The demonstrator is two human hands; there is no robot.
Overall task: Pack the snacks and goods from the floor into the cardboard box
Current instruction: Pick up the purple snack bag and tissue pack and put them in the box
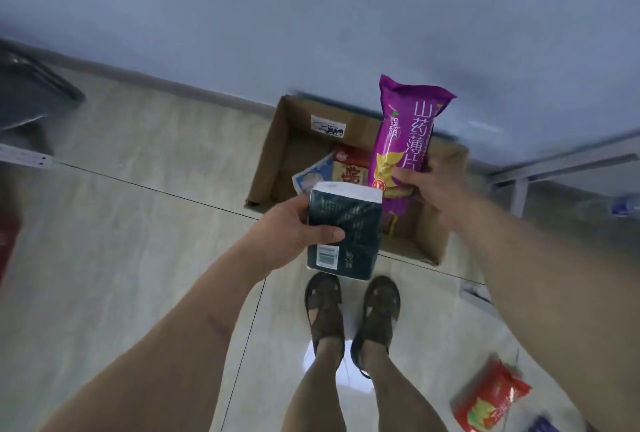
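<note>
Standing over the open cardboard box (277,140), the person has both arms stretched forward with one item in each hand. On the left, the left hand (294,227) is closed round a dark green tissue pack (341,230), thumb across the near face and fingers hidden behind it. The pack hangs with its long axis running near to far, its white end pointing at the box, and it sits over the box's near-left edge rather than fully over the opening.

Further right, the right hand (427,185) is clamped on the lower part of a purple crisps packet (403,140). That packet stands roughly upright, top leaning a little right, and it hangs over the right half of the opening, so this hand is the better placed for a straight release.

Inside the box, a red-and-yellow packet (349,168) and a pale blue packet (313,177) already lie toward the middle and left of the bottom; what lies under the purple packet is hidden.

The likely next move is lowering both items in. The crisps packet would fit best if tipped flat along the box's length, and the tissue pack needs carrying slightly farther to clear the near wall.

At the far right, near the person, a red snack bag (491,397) lies on the tiled floor (138,241), not yet packed.
</note>
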